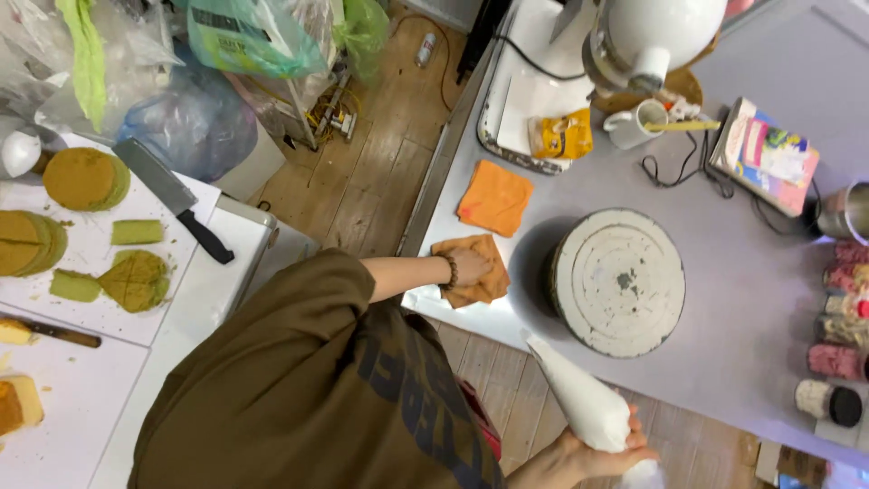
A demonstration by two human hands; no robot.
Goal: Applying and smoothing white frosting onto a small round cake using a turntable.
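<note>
The grey table [751, 299] is carrying a round white turntable [618, 281], smeared and worn on top. The left hand [468, 268] is pressing flat on a crumpled brownish-orange cloth [472, 272] at the table's near edge, grip spread open. The right hand [597, 453] is gripping shut around a white cone-shaped piping bag [579, 398], plump and smooth, tip pointing toward the turntable, held off the table's edge.
</note>
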